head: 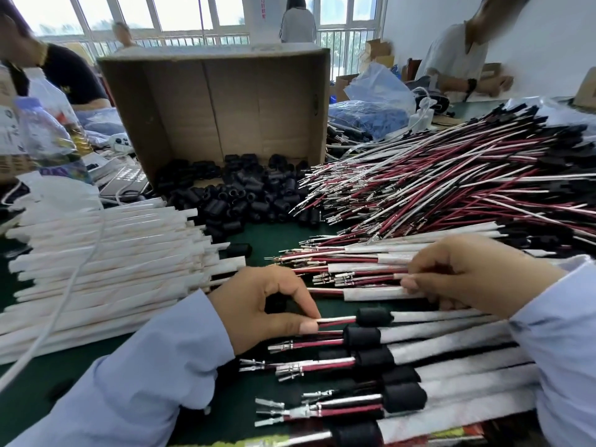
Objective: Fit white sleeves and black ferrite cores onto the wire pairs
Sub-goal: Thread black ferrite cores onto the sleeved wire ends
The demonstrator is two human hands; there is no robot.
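Left hand point(267, 304) pinches the tip of a wire pair point(337, 321) over the near worktop point(267, 240), ferrite core point(372, 316) against its white sleeve point(435, 316); right hand point(474, 275) grips a sleeved pair point(374, 294) just beyond. A careless tug could slide the core off

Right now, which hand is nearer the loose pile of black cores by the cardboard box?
Left. The left hand lies just this side of the pile, pinching a wire pair; the right hand is farther off to the right, on sleeved wires.
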